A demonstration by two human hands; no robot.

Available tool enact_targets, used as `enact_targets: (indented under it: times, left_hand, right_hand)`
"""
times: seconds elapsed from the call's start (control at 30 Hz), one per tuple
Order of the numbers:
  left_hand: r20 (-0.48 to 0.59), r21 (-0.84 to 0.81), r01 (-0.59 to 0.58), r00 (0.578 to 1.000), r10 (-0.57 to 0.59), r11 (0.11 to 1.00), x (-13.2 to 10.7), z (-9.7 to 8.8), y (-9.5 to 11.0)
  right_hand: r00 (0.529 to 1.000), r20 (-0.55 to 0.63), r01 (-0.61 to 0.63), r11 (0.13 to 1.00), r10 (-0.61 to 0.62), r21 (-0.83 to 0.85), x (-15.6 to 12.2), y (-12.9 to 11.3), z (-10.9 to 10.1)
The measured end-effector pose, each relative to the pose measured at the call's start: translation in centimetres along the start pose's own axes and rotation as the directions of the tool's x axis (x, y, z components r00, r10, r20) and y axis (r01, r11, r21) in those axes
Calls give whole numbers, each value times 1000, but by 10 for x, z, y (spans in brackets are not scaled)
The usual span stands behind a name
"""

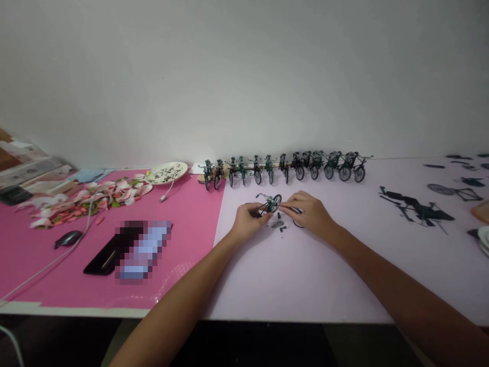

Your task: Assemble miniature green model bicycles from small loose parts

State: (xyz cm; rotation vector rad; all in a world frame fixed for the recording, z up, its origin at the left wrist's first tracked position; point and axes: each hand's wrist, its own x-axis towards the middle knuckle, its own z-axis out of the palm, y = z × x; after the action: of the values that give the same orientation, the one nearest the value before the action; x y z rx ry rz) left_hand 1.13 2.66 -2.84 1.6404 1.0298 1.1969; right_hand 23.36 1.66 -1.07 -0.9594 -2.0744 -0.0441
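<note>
Over the pale lilac tabletop, my left hand (249,220) is closed around a miniature bicycle (273,204), its front wheel pointing up and right. The handlebar rises to the left of that wheel. My right hand (311,213) pinches a thin dark stick-like piece (295,208) whose tip is close to the bicycle; its exact kind is unclear. Below the fingers lie a few small dark parts (278,224), among them a small grey oval piece. Part of a loose wheel (298,225) shows under my right hand, partly hidden by the fingers.
Along the wall stands a row of miniature bicycles (300,168). Loose bicycle parts (420,209) are spread at right. On the pink surface (191,244) at left are a plate (185,171) of small pieces, pink petals (126,192), a computer mouse (69,238), a cable and phones (101,262).
</note>
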Motion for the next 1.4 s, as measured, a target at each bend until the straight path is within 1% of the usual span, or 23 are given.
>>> enact_targets:
  times: [0.1,0.3,0.37,0.47,0.6,0.73,0.87,0.97,1.07,1.23,1.4]
  left_hand:
    - [1,-9,-3,1000,3,1000,1,1,-3]
    - [16,-37,-1,1000,2,999,2,0,-4]
    - [18,-33,-2,1000,3,999,2,1,-3]
    - [19,-38,-3,1000,4,999,1,0,-2]
    - [12,12,-12,1000,12,1000,0,-1,2]
    - [16,61,-29,999,28,998,-1,-2,4]
    - [24,72,-38,999,36,997,-2,-2,5]
    - [10,72,-37,999,37,997,-2,-2,7]
    - [-6,87,-52,999,52,995,-3,-3,11]
    - [-32,94,-71,997,75,993,-3,-7,15]
    - [-4,137,-87,996,88,987,-2,-9,13]
  right_hand:
    - [999,-25,21,999,-20,38,1,1,0]
    - [998,-61,34,999,-32,21,1,-3,0]
    - [998,-59,36,999,-35,18,1,-4,0]
    - [999,-24,26,1000,-25,9,1,-5,-1]
    - [999,45,-18,1000,18,11,1,-6,-3]
    - [993,87,-84,996,82,24,1,-10,-4]
    - [980,149,-134,991,132,5,2,-14,-4]
    - [966,206,-156,988,154,-7,2,-17,-5]
    - [953,239,-196,981,187,14,2,-19,-8]
    - [942,219,-266,964,255,20,0,-20,-6]
    - [941,193,-286,958,277,20,-3,-21,-3]
